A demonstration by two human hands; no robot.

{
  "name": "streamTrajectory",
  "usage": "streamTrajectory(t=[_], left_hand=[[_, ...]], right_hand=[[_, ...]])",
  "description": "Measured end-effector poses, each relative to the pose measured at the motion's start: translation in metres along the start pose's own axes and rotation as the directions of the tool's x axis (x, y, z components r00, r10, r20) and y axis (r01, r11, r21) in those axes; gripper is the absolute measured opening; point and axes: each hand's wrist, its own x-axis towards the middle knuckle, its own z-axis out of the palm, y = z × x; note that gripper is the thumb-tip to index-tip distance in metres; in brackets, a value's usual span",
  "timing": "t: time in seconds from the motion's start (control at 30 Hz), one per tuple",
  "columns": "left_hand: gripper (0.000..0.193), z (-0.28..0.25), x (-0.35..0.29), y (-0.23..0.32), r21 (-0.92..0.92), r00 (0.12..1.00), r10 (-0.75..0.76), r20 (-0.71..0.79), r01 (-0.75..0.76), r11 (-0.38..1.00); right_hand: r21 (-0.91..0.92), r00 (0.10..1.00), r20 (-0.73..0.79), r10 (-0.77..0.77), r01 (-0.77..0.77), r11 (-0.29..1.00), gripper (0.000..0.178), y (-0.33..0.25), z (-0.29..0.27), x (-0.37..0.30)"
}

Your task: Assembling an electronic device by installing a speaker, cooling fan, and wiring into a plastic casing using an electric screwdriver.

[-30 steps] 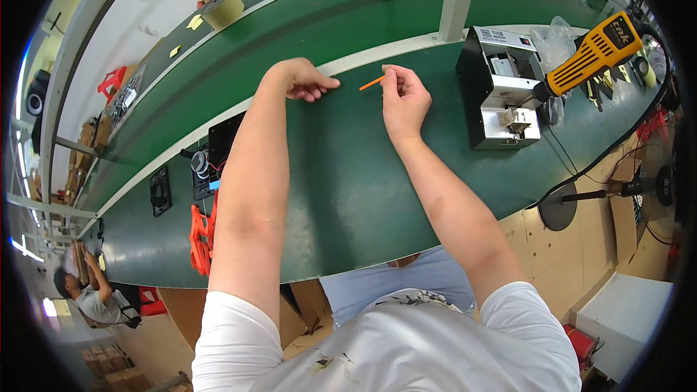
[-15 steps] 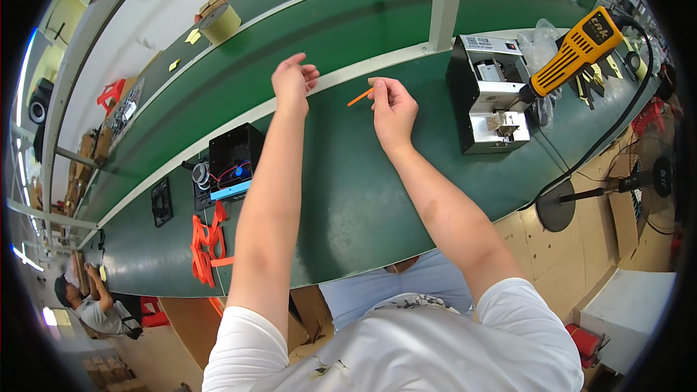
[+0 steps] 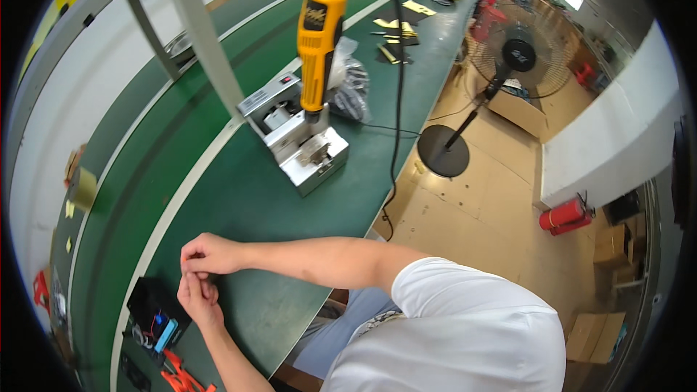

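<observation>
My two hands meet fingertip to fingertip above the green bench at the lower left. My right hand [image 3: 214, 254] is closed in a pinch on a thin orange strip [image 3: 186, 265], of which only a sliver shows. Just below it, my left hand [image 3: 201, 301] has its fingers drawn together against the right fingertips; what they grip is hidden. Nearest to the left hand is an open black box [image 3: 149, 300] with a light-blue edge and red and blue wires inside. Several flat orange strips [image 3: 181, 376] lie beside the box.
A silver machine [image 3: 312, 163] stands beyond my hands, with a yellow hot-air gun [image 3: 319, 47] upright over it. The gun's black cable [image 3: 398, 101] hangs past the bench edge. A plastic bag [image 3: 352, 87] lies behind. To the right are a floor fan [image 3: 518, 54] and red extinguisher [image 3: 565, 215].
The view has swung to the right. My hands, apart before, have come together; the left, open before, has drawn its fingers in. The right still pinches the orange strip.
</observation>
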Motion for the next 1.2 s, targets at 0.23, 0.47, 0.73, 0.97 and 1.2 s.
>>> streamTrajectory(t=[0.23, 0.47, 0.73, 0.97, 1.2], left_hand=[[0.031, 0.015, 0.005, 0.009, -0.166, 0.987, -0.081, 0.137, 0.104, 0.981], [0.031, 0.028, -0.004, 0.017, -0.156, 0.982, -0.117, 0.149, 0.14, 0.978], [0.029, 0.005, 0.001, 0.009, -0.163, 0.969, -0.154, 0.191, 0.186, 0.969], [0.027, 0.001, 0.002, 0.007, -0.081, 0.954, -0.201, 0.224, 0.223, 0.971], [0.028, 0.012, 0.0, 0.006, -0.095, 0.966, -0.168, 0.197, 0.19, 0.977]], right_hand=[[-0.009, 0.986, -0.165, -0.035, 0.035, 0.999, 0.016, -0.016, -0.009, 0.001], [0.012, 0.982, -0.189, 0.027, -0.025, 1.0, 0.021, -0.018, -0.011, 0.002], [-0.159, 0.967, -0.175, -0.187, 0.16, 0.974, 0.02, -0.008, -0.014, 0.003], [-0.071, 0.967, -0.229, -0.112, 0.098, 0.993, 0.022, -0.013, -0.015, 0.003], [-0.025, 0.94, -0.324, -0.111, 0.109, 0.994, 0.023, -0.013, -0.015, 0.003]])
